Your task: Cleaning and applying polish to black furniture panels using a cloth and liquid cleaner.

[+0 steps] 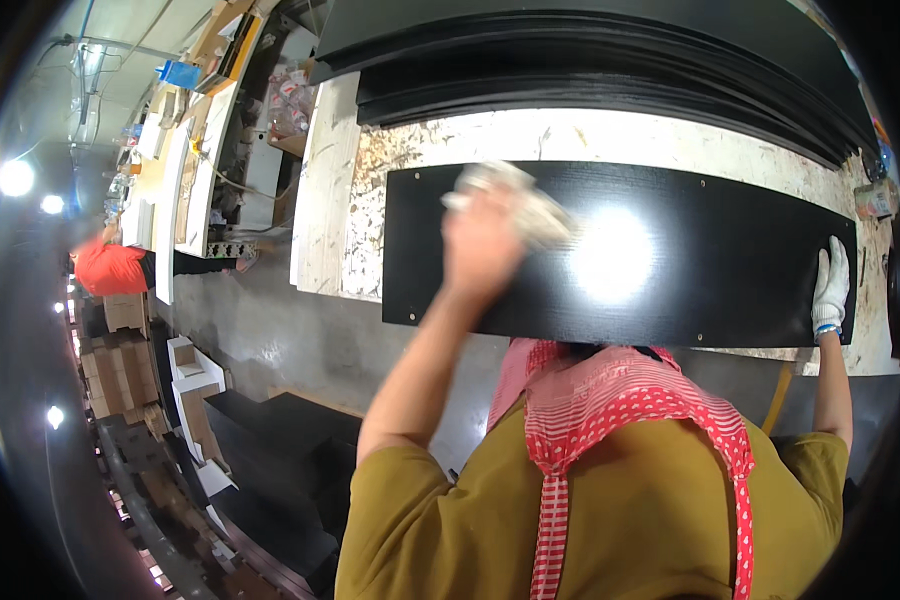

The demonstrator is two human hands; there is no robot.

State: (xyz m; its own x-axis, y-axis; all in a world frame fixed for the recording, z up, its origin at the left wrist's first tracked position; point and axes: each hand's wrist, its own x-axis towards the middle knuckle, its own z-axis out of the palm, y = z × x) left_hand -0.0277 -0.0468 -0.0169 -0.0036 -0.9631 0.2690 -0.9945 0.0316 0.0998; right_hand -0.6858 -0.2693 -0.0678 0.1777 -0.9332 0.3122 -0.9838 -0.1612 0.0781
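Observation:
A long black board (710,265) with small holes near its corners lies flat on a worn white worktable (325,215). Over its left part is my bare left hand (480,242), closed around an off-white cloth (538,218); both are smeared by motion. At the board's right end my right hand (831,290), in a white glove, lies with its fingers stretched out along the surface. A bright light reflects off the middle of the board.
Stacked black boards (590,75) stand beyond the board, with a can (874,200) at the table's right edge. Left, a person in an orange top (110,268) is beside another workbench (198,170). Dark panels (280,450) and cardboard stacks (120,375) stand lower left.

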